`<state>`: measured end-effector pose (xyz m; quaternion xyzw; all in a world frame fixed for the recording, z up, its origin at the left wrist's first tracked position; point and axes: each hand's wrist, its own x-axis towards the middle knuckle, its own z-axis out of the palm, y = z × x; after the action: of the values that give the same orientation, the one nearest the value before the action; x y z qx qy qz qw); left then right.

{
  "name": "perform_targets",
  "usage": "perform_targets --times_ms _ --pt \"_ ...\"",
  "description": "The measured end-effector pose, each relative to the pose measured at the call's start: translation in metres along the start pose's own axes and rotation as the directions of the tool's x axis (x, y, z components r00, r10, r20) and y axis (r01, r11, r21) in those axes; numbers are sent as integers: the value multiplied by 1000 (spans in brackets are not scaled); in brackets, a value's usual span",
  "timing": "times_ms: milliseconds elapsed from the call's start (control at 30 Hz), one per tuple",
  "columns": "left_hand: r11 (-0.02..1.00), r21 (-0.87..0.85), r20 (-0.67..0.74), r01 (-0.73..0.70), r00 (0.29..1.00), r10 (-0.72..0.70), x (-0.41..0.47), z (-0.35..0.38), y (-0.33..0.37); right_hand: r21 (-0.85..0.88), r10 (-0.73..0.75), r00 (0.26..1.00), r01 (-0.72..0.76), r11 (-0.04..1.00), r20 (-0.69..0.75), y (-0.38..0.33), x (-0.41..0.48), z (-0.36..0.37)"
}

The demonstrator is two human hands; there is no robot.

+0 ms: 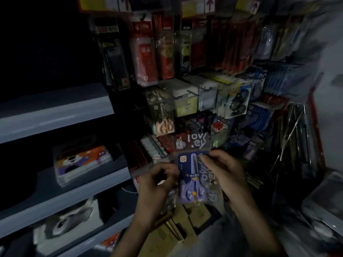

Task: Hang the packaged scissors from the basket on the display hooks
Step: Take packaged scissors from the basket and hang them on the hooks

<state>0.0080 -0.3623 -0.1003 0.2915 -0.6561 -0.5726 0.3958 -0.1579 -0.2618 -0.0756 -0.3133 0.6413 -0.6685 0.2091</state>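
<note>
Between both hands [160, 178] [221, 169]: purple scissors pack [194, 179], upright, pinched.

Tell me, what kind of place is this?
Most likely a stationery shop aisle: packaged goods hang from display hooks, boxed items sit on grey shelves, and packaged scissors are held in front.

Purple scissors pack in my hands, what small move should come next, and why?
Probably raise the purple scissors pack to where the similar pack hangs just above it. The left hand and right hand pinch its edges, and it sits below the hanging rows, on no hook yet.
</note>
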Motion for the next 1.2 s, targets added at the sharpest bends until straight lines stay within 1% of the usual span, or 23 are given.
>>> perform_targets --times_ms 133,233,300,467,567,633,733,800,900,1033,1133,1200 --pt "999 -22 -29 -36 999 35 41 7 -3 -22 -56 997 57 998 50 -9 50 5" --pt "999 -40 -48 -32 998 30 60 12 -5 -60 -79 993 84 995 83 -10 80 9" --pt "999 -38 -69 -33 997 30 69 14 -4 -44 -59 995 62 997 82 -9 95 13" --pt "999 49 -165 -11 986 19 92 22 -2 47 -3 998 0 999 68 0 122 22" --pt "996 90 -168 11 986 4 99 26 -2 61 -7 999 4 998 35 14 134 22" --pt "995 98 -186 16 983 2 99 31 0 81 -4 999 0 997 49 22 142 18" --pt "993 116 -302 -34 951 68 107 38 9 163 20 996 -35 986 90 28 162 10" --pt "988 130 -354 -80 927 122 115 40 17 165 14 994 -31 986 107 32 172 6" --pt "980 144 -391 -138 902 184 131 43 33 143 -2 992 -16 990 122 36 180 6" --pt "978 150 -433 -147 879 199 145 53 42 132 -17 988 -4 991 156 40 184 11" --pt "970 157 -455 -187 858 239 144 60 43 94 -71 982 55 994 177 44 185 14" --pt "969 129 -458 -211 854 247 140 62 46 94 -101 977 84 992 188 42 184 15"
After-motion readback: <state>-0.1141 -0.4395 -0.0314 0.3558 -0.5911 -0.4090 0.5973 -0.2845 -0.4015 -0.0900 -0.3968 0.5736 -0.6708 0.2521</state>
